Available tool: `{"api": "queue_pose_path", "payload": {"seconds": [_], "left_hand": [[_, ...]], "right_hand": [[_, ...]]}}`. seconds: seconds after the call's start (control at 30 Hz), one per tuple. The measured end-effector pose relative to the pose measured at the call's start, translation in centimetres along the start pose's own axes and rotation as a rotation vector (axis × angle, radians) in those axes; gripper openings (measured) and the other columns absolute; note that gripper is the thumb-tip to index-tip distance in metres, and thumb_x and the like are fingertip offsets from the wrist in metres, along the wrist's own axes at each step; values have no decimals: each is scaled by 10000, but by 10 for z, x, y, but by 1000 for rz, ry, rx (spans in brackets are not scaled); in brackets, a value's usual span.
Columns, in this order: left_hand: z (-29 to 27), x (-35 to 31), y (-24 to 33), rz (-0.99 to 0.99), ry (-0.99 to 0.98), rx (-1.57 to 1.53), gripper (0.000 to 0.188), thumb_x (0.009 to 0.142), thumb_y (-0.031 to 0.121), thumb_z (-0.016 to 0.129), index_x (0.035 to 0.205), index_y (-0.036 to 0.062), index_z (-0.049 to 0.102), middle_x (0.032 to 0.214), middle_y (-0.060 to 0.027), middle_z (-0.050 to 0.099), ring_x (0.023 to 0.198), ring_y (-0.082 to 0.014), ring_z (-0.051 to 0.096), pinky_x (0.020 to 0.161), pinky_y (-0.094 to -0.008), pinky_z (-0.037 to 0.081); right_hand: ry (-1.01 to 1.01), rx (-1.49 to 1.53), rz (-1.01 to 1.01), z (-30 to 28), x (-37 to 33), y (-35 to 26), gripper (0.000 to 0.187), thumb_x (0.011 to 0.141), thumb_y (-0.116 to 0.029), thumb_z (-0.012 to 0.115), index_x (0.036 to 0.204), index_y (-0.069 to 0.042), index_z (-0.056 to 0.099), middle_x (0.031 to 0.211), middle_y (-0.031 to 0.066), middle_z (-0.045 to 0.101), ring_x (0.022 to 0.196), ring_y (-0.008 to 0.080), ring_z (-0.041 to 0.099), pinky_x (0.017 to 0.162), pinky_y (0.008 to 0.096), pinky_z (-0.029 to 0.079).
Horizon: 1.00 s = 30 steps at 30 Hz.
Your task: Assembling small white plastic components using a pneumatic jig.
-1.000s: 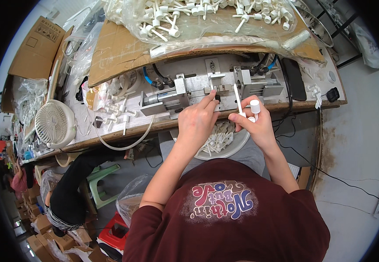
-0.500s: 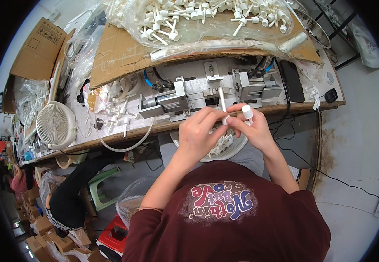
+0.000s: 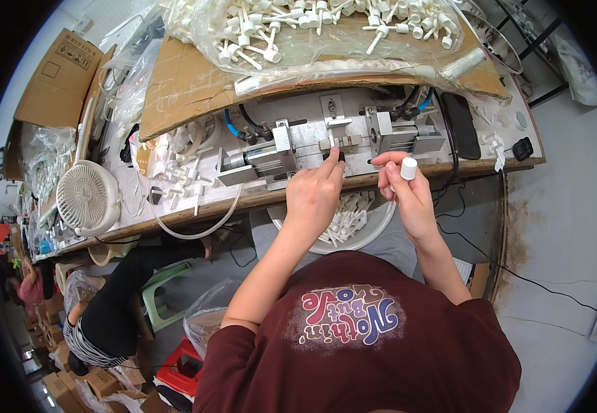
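My left hand (image 3: 312,201) reaches up to the small metal holder (image 3: 348,142) in the middle of the bench fixture. Its fingers are closed at the holder around a white capped stick (image 3: 333,135), mostly hidden by the fingers. Beside it to the right, my right hand (image 3: 411,204) has its fingers curled round a second white capped piece, whose round cap (image 3: 409,168) shows above the knuckles. Below both hands a white bowl (image 3: 381,229) rests on my lap, with several slim white parts (image 3: 347,219) in it.
Metal clamp blocks flank the holder, one left (image 3: 260,162) and one right (image 3: 405,134). Behind them, cardboard (image 3: 195,89) bears a bag of white capped sticks (image 3: 271,34). A fan (image 3: 88,196) and loose white parts (image 3: 192,182) are at left; a black phone (image 3: 460,127) lies right.
My hands have come apart. The left has moved forward to the holder with the white stick; the right has shifted slightly right, keeping its capped piece. A person at far left has shifted.
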<state>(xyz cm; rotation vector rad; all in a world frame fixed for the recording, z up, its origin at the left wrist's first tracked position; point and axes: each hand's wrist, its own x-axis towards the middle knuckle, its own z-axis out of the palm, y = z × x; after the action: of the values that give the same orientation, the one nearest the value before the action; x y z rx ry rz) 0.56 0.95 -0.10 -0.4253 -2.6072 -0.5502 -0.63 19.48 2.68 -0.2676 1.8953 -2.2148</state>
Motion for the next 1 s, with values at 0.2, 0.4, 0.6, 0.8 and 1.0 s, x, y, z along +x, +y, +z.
{"api": "queue_pose_path", "payload": {"seconds": [0.2, 0.4, 0.6, 0.8, 1.0], "left_hand": [[-7, 8, 0, -31, -73, -3, 203, 754, 128, 741, 944, 66, 705, 1170, -66, 692, 682, -244, 682, 625, -335, 539], [-5, 9, 0, -61, -98, -19, 212, 752, 130, 741, 953, 69, 707, 1155, -43, 695, 693, -253, 686, 622, -339, 546], [-8, 7, -2, -68, -69, -46, 218, 764, 142, 745, 967, 67, 714, 1105, -47, 707, 693, -247, 690, 625, -331, 548], [-30, 8, 31, -388, -248, -1029, 292, 905, 223, 696, 1094, 0, 691, 896, -128, 725, 693, -146, 689, 647, -285, 545], [-33, 3, 40, -536, -320, -1596, 344, 946, 212, 671, 1170, -45, 627, 1071, -108, 684, 1004, -151, 658, 885, -279, 515]], "right_hand": [[8, 60, -83, -2, -3, -2, 232, 1050, -190, 444, 1164, -24, 559, 875, 18, 587, 749, 61, 525, 671, 212, 419], [-19, 167, -249, -2, -1, -2, 246, 1056, -164, 407, 1203, 9, 501, 1034, 125, 624, 880, 169, 638, 781, 292, 502], [26, 86, -344, 6, -3, -6, 241, 1055, -156, 405, 1193, 22, 488, 1090, 154, 622, 974, 215, 656, 851, 322, 520], [104, -182, -604, 18, -3, -2, 235, 1039, -135, 423, 1199, 30, 468, 1134, 202, 632, 1024, 244, 658, 912, 359, 522], [-3, -228, -651, 21, -3, 7, 296, 1042, -151, 407, 1258, 47, 447, 1175, 243, 630, 1072, 287, 649, 875, 366, 546]]}}
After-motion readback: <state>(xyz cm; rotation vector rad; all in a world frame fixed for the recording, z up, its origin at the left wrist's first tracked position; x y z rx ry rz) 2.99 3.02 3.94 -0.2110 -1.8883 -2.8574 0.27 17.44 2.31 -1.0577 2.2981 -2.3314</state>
